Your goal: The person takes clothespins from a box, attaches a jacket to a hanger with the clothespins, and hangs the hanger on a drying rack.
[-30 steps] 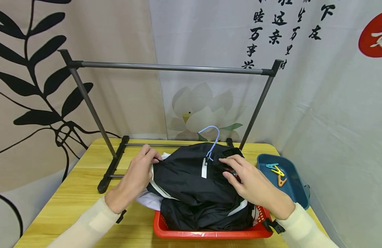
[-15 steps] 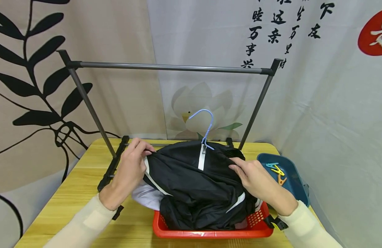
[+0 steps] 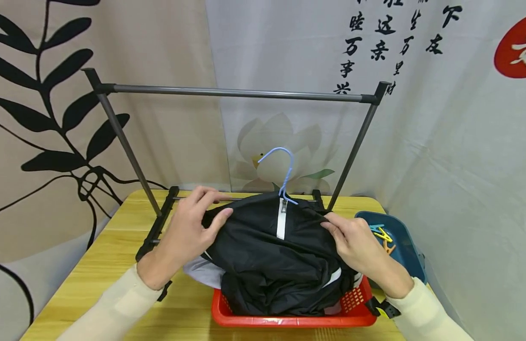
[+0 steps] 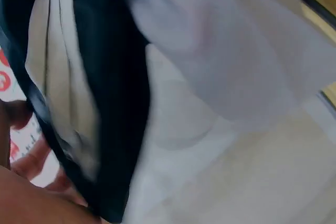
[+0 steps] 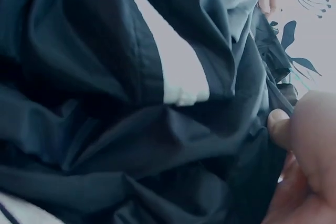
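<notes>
A black garment (image 3: pixel 263 246) with a white zip strip hangs partly raised over a red basket (image 3: pixel 288 322). The hook of a blue hanger (image 3: pixel 287 175) stands up out of its collar. At the garment's left shoulder the left hand (image 3: pixel 188 229) lies with thumb and fingers spread apart, the thumb on the cloth's front. The right hand (image 3: pixel 361 244) pinches the right shoulder edge between thumb and fingers; in the right wrist view its thumb (image 5: pixel 281 127) presses on the dark cloth (image 5: pixel 210 156).
Behind the garment stands a grey metal rack (image 3: pixel 237 92). To the right is a blue tray (image 3: pixel 401 237) holding several coloured clips. Pale cloth (image 3: pixel 204 272) sticks out left of the basket. A printed curtain hangs behind the wooden table (image 3: pixel 96 255).
The garment and hanger have risen from the basket, the hook swinging upright and slightly left. The left hand's pinch has loosened and its fingers spread; the right hand has taken hold of the shoulder edge.
</notes>
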A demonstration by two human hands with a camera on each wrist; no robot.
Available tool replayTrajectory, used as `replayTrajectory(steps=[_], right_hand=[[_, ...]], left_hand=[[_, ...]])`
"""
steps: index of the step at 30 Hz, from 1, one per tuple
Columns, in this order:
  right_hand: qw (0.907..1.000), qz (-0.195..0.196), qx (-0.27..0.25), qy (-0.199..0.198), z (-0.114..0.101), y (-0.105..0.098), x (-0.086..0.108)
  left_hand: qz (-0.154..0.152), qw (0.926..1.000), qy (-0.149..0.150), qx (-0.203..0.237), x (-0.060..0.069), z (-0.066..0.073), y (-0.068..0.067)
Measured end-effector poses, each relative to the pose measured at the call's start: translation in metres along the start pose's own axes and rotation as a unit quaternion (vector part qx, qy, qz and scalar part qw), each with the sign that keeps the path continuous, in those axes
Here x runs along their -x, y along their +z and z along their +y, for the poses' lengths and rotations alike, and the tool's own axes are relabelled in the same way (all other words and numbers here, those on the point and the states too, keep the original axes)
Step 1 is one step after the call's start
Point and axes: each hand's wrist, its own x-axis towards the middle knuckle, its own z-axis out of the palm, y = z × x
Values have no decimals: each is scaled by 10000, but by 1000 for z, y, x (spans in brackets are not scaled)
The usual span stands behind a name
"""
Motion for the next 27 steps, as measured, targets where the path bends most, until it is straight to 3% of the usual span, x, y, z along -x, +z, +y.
replayTrajectory(steps=[5,13,15,20,23,27], right_hand=[[9999,-62,-9,98,-3,0,1],[9998,-108,-79,172,-2,2,4],[9996,-140,-105,241,-1,3,3],[9987,-211,-248,405,0,6,4],[9988,-163,-275,372,0,7,3],[9993,-94,-189,297,1,7,3]], left_hand=[[-114,9994,304,119,-10,12,11],[402,9961,222,755,-6,11,16],[494,9932,285,1013,-5,9,15],[767,9798,902,1609,-3,6,15],[786,9750,1058,1791,-4,6,14],[477,9835,800,1553,-6,13,13]])
